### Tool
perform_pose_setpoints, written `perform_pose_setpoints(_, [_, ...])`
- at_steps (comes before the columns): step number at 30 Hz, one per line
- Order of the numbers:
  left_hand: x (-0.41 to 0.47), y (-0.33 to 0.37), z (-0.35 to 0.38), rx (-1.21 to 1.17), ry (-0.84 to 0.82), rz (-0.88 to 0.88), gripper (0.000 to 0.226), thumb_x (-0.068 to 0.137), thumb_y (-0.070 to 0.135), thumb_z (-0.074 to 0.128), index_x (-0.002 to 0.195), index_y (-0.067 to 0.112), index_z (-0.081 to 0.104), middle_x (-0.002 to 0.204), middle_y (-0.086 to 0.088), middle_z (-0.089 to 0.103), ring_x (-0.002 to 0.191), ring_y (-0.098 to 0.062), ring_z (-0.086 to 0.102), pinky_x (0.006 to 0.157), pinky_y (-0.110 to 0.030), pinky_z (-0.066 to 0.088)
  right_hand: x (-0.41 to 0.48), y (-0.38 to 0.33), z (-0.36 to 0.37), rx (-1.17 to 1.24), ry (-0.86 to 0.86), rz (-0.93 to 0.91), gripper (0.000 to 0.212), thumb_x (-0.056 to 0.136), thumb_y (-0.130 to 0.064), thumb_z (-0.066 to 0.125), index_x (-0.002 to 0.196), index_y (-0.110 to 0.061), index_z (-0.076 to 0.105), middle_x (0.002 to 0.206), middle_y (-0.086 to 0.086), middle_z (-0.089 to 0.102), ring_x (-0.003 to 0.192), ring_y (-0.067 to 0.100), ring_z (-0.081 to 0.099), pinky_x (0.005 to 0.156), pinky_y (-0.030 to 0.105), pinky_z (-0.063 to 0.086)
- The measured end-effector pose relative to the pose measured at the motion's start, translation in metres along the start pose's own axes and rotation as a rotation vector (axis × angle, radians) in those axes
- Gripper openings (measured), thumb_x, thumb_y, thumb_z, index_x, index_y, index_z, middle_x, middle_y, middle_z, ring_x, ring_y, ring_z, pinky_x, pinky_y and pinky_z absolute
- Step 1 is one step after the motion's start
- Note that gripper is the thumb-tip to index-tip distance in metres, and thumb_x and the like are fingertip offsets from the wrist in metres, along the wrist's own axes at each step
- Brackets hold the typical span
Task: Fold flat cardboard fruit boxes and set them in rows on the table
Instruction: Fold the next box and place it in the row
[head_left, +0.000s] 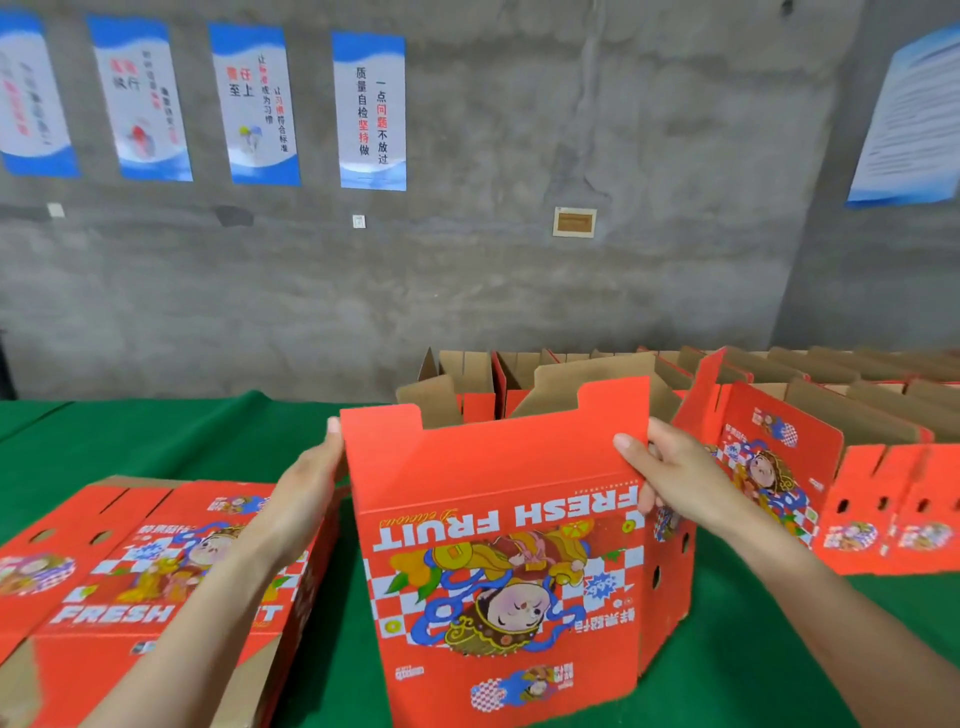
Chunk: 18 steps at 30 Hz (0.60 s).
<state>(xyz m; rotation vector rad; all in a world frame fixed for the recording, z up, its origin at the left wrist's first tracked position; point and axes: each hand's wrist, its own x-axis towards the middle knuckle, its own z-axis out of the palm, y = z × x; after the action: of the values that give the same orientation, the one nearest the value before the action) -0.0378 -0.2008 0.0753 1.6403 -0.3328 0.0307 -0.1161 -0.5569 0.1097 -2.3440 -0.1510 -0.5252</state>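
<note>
A red fruit box printed "FRESH FRUIT" stands upside down on the green table in front of me, partly opened out, its top flaps raised. My left hand holds its upper left edge, fingers behind the panel. My right hand grips the upper right corner, with the thumb on the front face. A stack of flat red boxes lies at the lower left under my left forearm.
Rows of folded boxes with open brown insides fill the table's back right. One folded box stands right beside my right hand. A grey concrete wall with posters rises behind the table.
</note>
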Motion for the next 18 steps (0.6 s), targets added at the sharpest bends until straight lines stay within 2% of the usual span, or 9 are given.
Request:
perform_pose_setpoints(3, [0.004, 0.016, 0.004, 0.049, -0.04, 0.124, 0.034, 0.09, 0.055, 0.042, 0.095, 0.035, 0.07, 0.086, 0.008, 0.073, 0.077, -0.004, 0.068, 0.073, -0.032, 0.048, -0.007, 0.0, -0.007, 0.137, 0.041, -0.042, 0.019, 0.092, -0.044, 0.045, 0.097, -0.029, 0.056, 0.063, -0.01, 0.069, 0.051, 0.003, 0.064, 0.054, 0.019, 0.048])
perform_pose_setpoints(4, [0.007, 0.017, 0.005, 0.011, -0.048, 0.145, 0.019, 0.09, 0.041, 0.051, 0.095, 0.036, 0.069, 0.084, 0.007, 0.072, 0.072, -0.005, 0.067, 0.069, -0.032, 0.048, -0.009, 0.0, -0.009, 0.179, 0.038, -0.055, 0.02, 0.09, -0.045, 0.045, 0.097, -0.029, 0.056, 0.063, -0.015, 0.068, 0.053, 0.0, 0.063, 0.053, 0.013, 0.046])
perform_pose_setpoints(5, [0.009, 0.019, 0.005, 0.001, -0.052, 0.176, 0.016, 0.084, 0.03, 0.062, 0.098, 0.036, 0.068, 0.086, 0.006, 0.073, 0.072, -0.007, 0.067, 0.066, -0.031, 0.049, -0.011, 0.0, -0.009, 0.214, 0.033, -0.064, 0.02, 0.09, -0.044, 0.045, 0.098, -0.029, 0.055, 0.063, -0.018, 0.067, 0.053, -0.002, 0.063, 0.053, 0.012, 0.046])
perform_pose_setpoints(8, [0.01, 0.023, 0.009, 0.083, -0.067, 0.257, 0.052, 0.055, 0.027, 0.077, 0.104, 0.019, 0.06, 0.089, 0.004, 0.069, 0.076, -0.008, 0.065, 0.065, -0.029, 0.052, -0.014, 0.003, -0.008, 0.294, 0.035, -0.083, 0.02, 0.09, -0.042, 0.045, 0.099, -0.027, 0.055, 0.058, -0.017, 0.066, 0.054, -0.001, 0.064, 0.054, 0.013, 0.048])
perform_pose_setpoints(10, [0.007, 0.021, 0.019, -0.029, -0.081, 0.092, 0.064, 0.043, 0.026, 0.079, 0.101, 0.014, 0.056, 0.079, -0.001, 0.068, 0.068, -0.014, 0.066, 0.059, -0.035, 0.054, -0.015, 0.006, -0.007, 0.355, 0.051, -0.075, 0.03, 0.086, -0.046, 0.046, 0.1, -0.021, 0.055, 0.057, -0.011, 0.066, 0.055, 0.004, 0.066, 0.051, 0.018, 0.049])
perform_pose_setpoints(11, [0.005, 0.019, 0.023, -0.089, -0.092, -0.032, 0.061, 0.041, 0.022, 0.079, 0.098, 0.013, 0.059, 0.075, -0.004, 0.07, 0.064, -0.017, 0.067, 0.056, -0.034, 0.055, -0.016, 0.009, -0.007, 0.387, 0.061, -0.069, 0.035, 0.084, -0.049, 0.047, 0.102, -0.019, 0.055, 0.06, -0.008, 0.067, 0.055, 0.005, 0.066, 0.049, 0.017, 0.048])
perform_pose_setpoints(13, [-0.001, 0.014, 0.033, -0.142, -0.127, -0.224, 0.033, 0.046, 0.019, 0.076, 0.078, 0.013, 0.07, 0.073, -0.01, 0.072, 0.061, -0.022, 0.069, 0.054, -0.032, 0.056, -0.018, 0.013, -0.006, 0.443, 0.071, -0.063, 0.041, 0.08, -0.053, 0.051, 0.105, -0.021, 0.058, 0.074, -0.004, 0.072, 0.065, 0.01, 0.07, 0.052, 0.018, 0.052])
perform_pose_setpoints(15, [-0.006, 0.005, 0.045, -0.15, -0.116, -0.298, 0.012, 0.059, 0.016, 0.071, 0.069, 0.01, 0.073, 0.075, -0.016, 0.072, 0.061, -0.025, 0.069, 0.058, -0.032, 0.056, -0.019, 0.02, -0.006, 0.497, 0.086, -0.042, 0.041, 0.08, -0.052, 0.053, 0.107, -0.022, 0.06, 0.09, 0.001, 0.074, 0.077, 0.017, 0.072, 0.063, 0.026, 0.058])
perform_pose_setpoints(18, [-0.007, -0.01, 0.062, -0.221, 0.119, -0.28, 0.002, 0.079, -0.005, 0.06, 0.077, -0.006, 0.062, 0.062, -0.017, 0.068, 0.05, -0.026, 0.065, 0.05, -0.032, 0.055, -0.028, 0.029, -0.007, 0.464, 0.108, 0.017, 0.045, 0.081, -0.051, 0.051, 0.102, -0.013, 0.061, 0.09, 0.009, 0.073, 0.079, 0.024, 0.071, 0.07, 0.034, 0.058])
